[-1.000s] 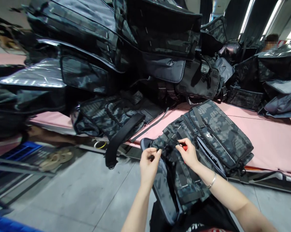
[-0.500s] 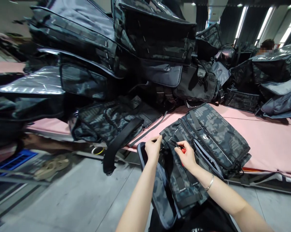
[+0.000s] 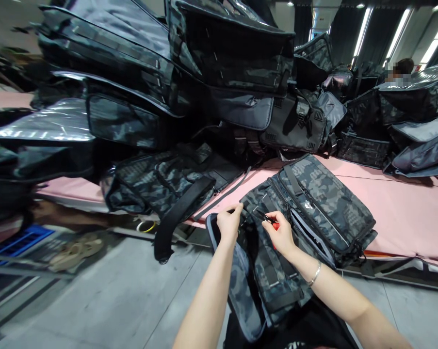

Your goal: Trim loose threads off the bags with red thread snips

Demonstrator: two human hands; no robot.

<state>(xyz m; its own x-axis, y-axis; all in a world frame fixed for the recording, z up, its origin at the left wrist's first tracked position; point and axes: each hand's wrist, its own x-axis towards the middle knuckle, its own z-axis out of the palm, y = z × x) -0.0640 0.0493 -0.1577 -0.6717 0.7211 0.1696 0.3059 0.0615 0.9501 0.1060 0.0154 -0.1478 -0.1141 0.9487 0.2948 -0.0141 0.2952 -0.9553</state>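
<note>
A dark camouflage bag (image 3: 280, 271) lies partly over the table edge and partly over my lap, with its zipped pocket section on the pink surface. My left hand (image 3: 229, 224) pinches at the bag's upper left edge; whether cloth or a thread sits between the fingertips is too small to tell. In my right hand (image 3: 281, 232) is a small pair of thread snips (image 3: 276, 226) with red on the handle. Their dark tips point left over the bag, a short way from my left fingers. An open flap (image 3: 246, 310) with grey piping hangs below my left hand.
Another camouflage bag (image 3: 149, 182) lies to the left, its wide black strap (image 3: 182, 213) hanging off the pink table (image 3: 397, 208). Piled bags (image 3: 233, 58) rise behind. A yellow-rimmed roll (image 3: 146, 226), sandals (image 3: 78, 249) and a blue crate (image 3: 24, 242) are at lower left. A person's head shows far right.
The view has shifted very slightly. Both hands, the snips and the bag stay almost in the same place.
</note>
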